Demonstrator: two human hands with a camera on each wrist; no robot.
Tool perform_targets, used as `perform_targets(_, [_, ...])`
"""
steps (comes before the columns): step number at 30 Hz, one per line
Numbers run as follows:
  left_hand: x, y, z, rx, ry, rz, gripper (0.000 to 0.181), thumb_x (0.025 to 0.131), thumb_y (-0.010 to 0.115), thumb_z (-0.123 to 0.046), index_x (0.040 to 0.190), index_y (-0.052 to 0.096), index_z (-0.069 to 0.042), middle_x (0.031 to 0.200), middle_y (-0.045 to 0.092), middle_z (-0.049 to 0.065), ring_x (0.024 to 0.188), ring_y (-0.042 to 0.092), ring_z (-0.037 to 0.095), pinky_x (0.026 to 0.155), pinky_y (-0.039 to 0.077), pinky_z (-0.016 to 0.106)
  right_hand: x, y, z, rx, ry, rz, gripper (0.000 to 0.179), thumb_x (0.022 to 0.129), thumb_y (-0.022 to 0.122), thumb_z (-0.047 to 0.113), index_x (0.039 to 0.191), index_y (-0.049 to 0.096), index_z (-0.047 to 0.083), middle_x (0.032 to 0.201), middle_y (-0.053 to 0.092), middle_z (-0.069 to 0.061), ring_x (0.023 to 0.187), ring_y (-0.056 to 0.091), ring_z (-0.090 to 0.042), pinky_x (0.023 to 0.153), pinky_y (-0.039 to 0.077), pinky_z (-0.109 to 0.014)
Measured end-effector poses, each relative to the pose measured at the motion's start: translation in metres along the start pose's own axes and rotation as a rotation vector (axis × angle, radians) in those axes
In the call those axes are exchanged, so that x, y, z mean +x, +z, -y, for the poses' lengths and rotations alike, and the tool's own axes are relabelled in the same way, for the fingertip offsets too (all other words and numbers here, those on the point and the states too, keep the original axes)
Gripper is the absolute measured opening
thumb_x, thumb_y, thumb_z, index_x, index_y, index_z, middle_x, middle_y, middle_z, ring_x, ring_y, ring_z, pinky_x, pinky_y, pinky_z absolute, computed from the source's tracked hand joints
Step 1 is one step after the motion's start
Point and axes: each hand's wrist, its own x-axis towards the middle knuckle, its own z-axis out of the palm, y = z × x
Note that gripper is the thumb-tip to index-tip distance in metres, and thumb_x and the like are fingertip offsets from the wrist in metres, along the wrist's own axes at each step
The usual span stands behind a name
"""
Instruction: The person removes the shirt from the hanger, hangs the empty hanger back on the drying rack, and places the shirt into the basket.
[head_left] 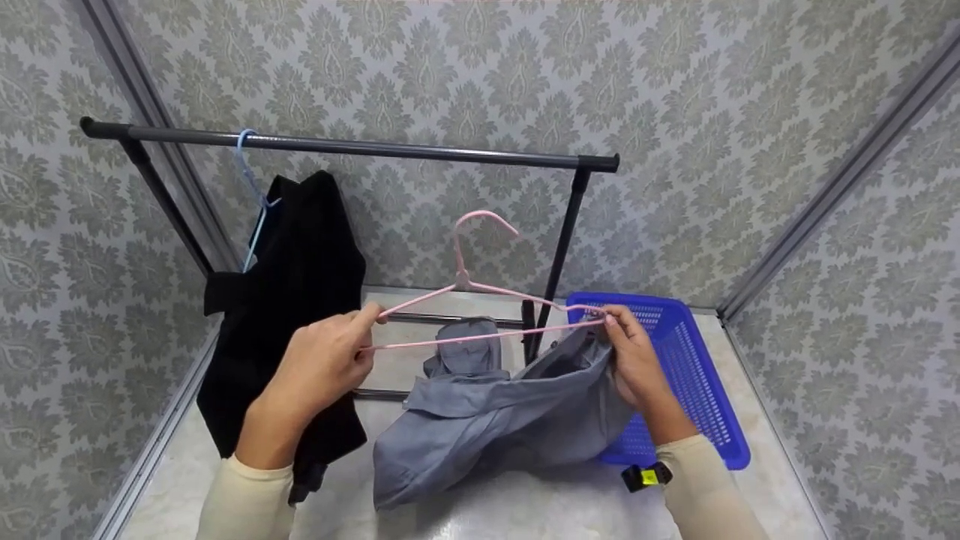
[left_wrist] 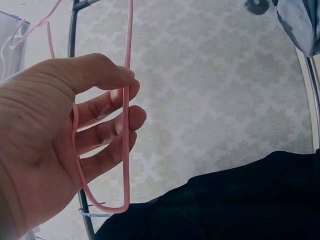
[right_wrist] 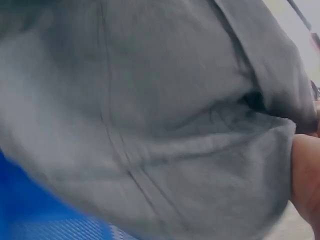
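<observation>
A pink hanger (head_left: pixel 487 335) is held up between both hands, its hook pointing upward. My left hand (head_left: pixel 324 366) grips the hanger's left end; in the left wrist view the thumb and fingers pinch its lower bar (left_wrist: pixel 126 160). At the right end, my right hand (head_left: pixel 636 358) pinches the hanger together with the edge of a grey garment (head_left: pixel 510 420). That garment hangs from the right hand and droops leftward below the bar. It fills most of the right wrist view, where it hides nearly all of the right hand.
A dark clothes rack (head_left: pixel 405 152) stands at the back. On its left side a black garment (head_left: pixel 292 300) hangs from a light blue hanger (head_left: pixel 246 161). A blue plastic basket (head_left: pixel 694 352) sits at the right, partly behind the right hand. Patterned walls (head_left: pixel 480 82) enclose the space.
</observation>
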Motion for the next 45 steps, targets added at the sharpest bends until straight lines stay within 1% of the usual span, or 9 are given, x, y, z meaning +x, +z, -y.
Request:
perform_targets(2, [0.001,-0.001,0.0,-0.005,-0.003,-0.014,0.036,0.074,0.074,0.005,0.105,0.063,-0.01,0.069,0.065,-0.002,0.058,0.059,0.022,0.05,0.05,0.039,0.0,0.006,-0.011,0.081,0.045,-0.022,0.018,0.111,0.042,0.014,0.115,0.059,0.012,0.109,0.062,0.004,0.102,0.061,-0.009,0.089,0.052,-0.023])
perform_targets(6, [0.003,-0.001,-0.003,-0.013,-0.008,-0.016,0.035,0.075,0.074,0.005,0.104,0.063,-0.009,0.07,0.066,-0.002,0.06,0.061,0.022,0.051,0.051,0.04,-0.001,0.023,-0.031,0.118,0.077,-0.039,0.02,0.112,0.04,0.013,0.114,0.059,0.013,0.112,0.064,0.003,0.106,0.062,-0.008,0.093,0.052,-0.022])
perform_targets(13, [0.009,0.002,-0.008,-0.009,-0.052,-0.021,0.035,0.073,0.075,0.004,0.103,0.06,-0.008,0.069,0.065,0.0,0.059,0.063,0.028,0.05,0.051,0.046,-0.009,0.063,-0.06,0.066,0.087,0.008,0.02,0.111,0.039,0.01,0.113,0.057,0.001,0.104,0.073,-0.006,0.095,0.069,-0.015,0.083,0.056,-0.025])
perform_targets(20, [0.009,0.001,-0.008,-0.005,-0.118,-0.009,0.036,0.076,0.074,0.004,0.107,0.061,-0.007,0.067,0.062,0.001,0.057,0.062,0.03,0.048,0.049,0.046,-0.02,0.102,-0.084,0.034,0.195,0.067,0.02,0.11,0.042,0.01,0.116,0.057,-0.001,0.11,0.072,-0.014,0.093,0.071,-0.017,0.079,0.059,-0.03])
perform_targets(24, [0.009,-0.001,-0.007,-0.008,-0.17,-0.014,0.039,0.076,0.071,0.004,0.111,0.061,-0.008,0.067,0.06,0.001,0.057,0.062,0.033,0.048,0.048,0.049,-0.023,0.115,-0.094,-0.055,0.157,0.135,0.023,0.11,0.045,0.01,0.119,0.058,-0.005,0.114,0.071,-0.021,0.096,0.069,-0.015,0.084,0.056,-0.027])
perform_targets(30, [0.009,-0.003,-0.007,-0.009,-0.262,-0.004,0.04,0.077,0.066,0.003,0.115,0.061,-0.008,0.067,0.06,0.004,0.056,0.06,0.035,0.048,0.047,0.051,-0.029,0.119,-0.096,-0.447,-0.06,0.252,0.022,0.107,0.05,0.007,0.119,0.067,0.0,0.114,0.072,-0.016,0.107,0.065,-0.019,0.094,0.05,-0.025])
perform_targets(34, [0.007,-0.006,-0.006,-0.006,-0.29,-0.006,0.039,0.076,0.065,0.004,0.113,0.06,-0.007,0.066,0.058,0.005,0.054,0.058,0.035,0.047,0.046,0.051,-0.033,0.114,-0.086,-0.591,-0.114,0.302,0.024,0.107,0.053,0.01,0.126,0.068,0.008,0.123,0.073,-0.009,0.115,0.067,-0.025,0.098,0.052,-0.034])
perform_targets(39, [0.001,-0.009,-0.005,0.007,-0.279,-0.057,0.037,0.075,0.067,0.005,0.109,0.058,-0.006,0.064,0.056,0.005,0.053,0.059,0.039,0.045,0.045,0.053,-0.033,0.103,-0.069,-0.618,-0.162,0.321,0.027,0.106,0.054,0.011,0.129,0.066,0.005,0.129,0.07,-0.01,0.124,0.064,-0.032,0.105,0.051,-0.049])
perform_targets(45, [-0.008,-0.02,-0.003,0.01,-0.322,-0.062,0.039,0.073,0.064,0.006,0.109,0.059,-0.006,0.065,0.058,0.005,0.05,0.057,0.038,0.042,0.043,0.053,-0.033,0.084,-0.051,-0.569,-0.169,0.278,0.025,0.106,0.056,0.009,0.128,0.068,0.006,0.128,0.071,-0.012,0.116,0.066,-0.026,0.095,0.054,-0.031])
